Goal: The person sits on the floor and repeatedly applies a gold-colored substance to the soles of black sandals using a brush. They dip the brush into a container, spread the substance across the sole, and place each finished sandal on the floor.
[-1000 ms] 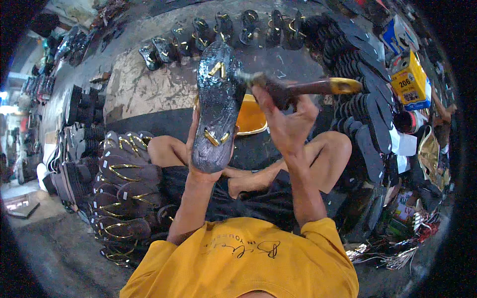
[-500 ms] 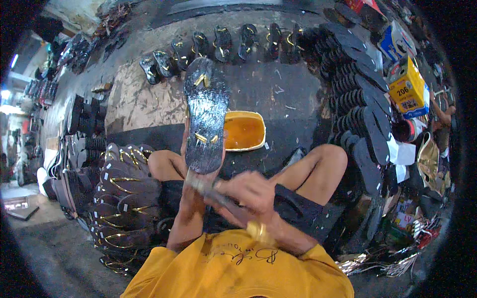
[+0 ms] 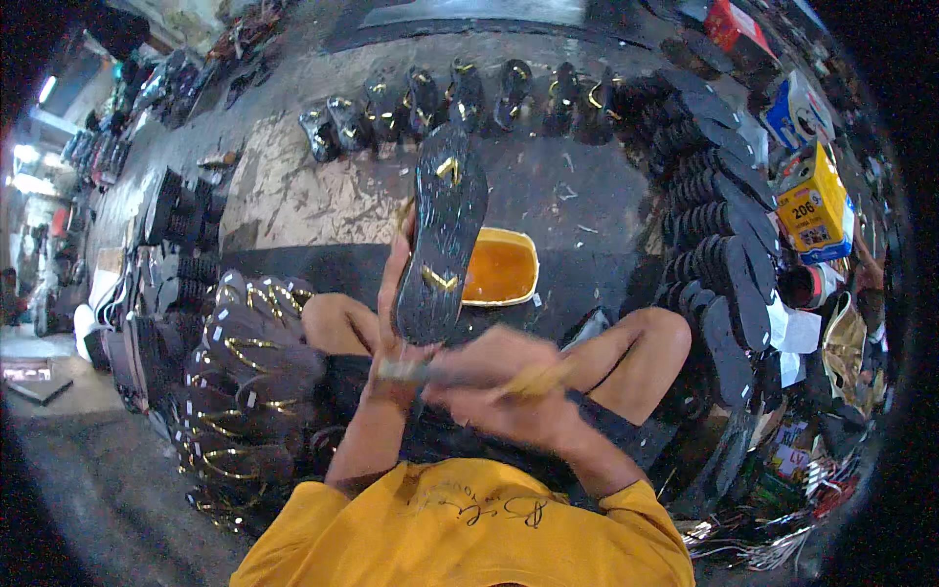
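My left hand is wrapped around a black flip-flop sole, held up underside toward me. Gold strap ends lie folded against that underside, which looks wet and glossy. Below the heel, my right hand is closed on a brush with a yellow handle end; motion blurs both, and its grey tip lies by my left wrist. Just beyond, to the right of the sole, sits a pale-rimmed tub of amber liquid, probably glue.
An arc of gold-strapped flip-flops lies on the floor ahead. Dark soles are stacked at right, near a yellow box. More gold-strapped flip-flops are piled at left. Another person's arm shows at far right.
The sole has shifted a little right and its tilt has changed, so the bright glare on it has faded. My right hand and the brush have turned, with the yellow end higher.
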`<state>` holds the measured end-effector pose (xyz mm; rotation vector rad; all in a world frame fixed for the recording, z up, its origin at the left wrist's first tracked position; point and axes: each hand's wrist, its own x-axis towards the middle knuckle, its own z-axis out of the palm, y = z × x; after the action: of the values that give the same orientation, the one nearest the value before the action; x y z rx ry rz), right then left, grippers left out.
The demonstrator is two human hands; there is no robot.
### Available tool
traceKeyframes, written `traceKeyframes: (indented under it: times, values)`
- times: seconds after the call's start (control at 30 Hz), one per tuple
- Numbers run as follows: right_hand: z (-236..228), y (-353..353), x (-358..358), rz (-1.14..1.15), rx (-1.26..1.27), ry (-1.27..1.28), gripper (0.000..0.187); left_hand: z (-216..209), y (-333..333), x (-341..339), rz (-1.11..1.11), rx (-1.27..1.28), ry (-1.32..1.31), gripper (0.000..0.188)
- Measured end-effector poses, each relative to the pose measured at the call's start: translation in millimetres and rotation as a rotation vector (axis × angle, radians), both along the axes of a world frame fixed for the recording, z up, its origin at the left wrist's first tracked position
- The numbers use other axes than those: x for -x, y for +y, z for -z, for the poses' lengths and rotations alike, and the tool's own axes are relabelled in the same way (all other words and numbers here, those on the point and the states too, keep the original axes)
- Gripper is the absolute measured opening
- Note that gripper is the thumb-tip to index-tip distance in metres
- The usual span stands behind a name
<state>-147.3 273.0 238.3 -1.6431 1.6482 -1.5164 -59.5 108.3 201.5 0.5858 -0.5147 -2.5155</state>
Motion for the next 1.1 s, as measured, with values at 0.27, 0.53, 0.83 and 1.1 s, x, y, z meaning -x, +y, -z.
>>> traceKeyframes:
  times: [0.27, 0.53, 0.83, 1.1]
  values:
    - [0.7, -87.2, 157.5, 0.837, -0.027, -0.181, 0.033, -22.7, -70.8, -33.0, -0.18, 0.678, -0.216, 0.057]
    - [113.6, -105.0, 136.9, 0.88, -0.289, -0.347, 0.033, 39.8, -524.8, -106.6, -0.632, 0.428, -0.426, 0.033]
    - [151.1, -93.3, 166.8, 0.969, -0.406, -0.287, 0.031, 297.0, -606.7, -71.2, -0.506, 1.279, -1.395, 0.033]
    - [121.1, -62.2, 171.5, 1.019, -0.467, 0.637, 0.036, 62.4, -262.5, 27.2, -0.707, 0.996, -0.605, 0.022]
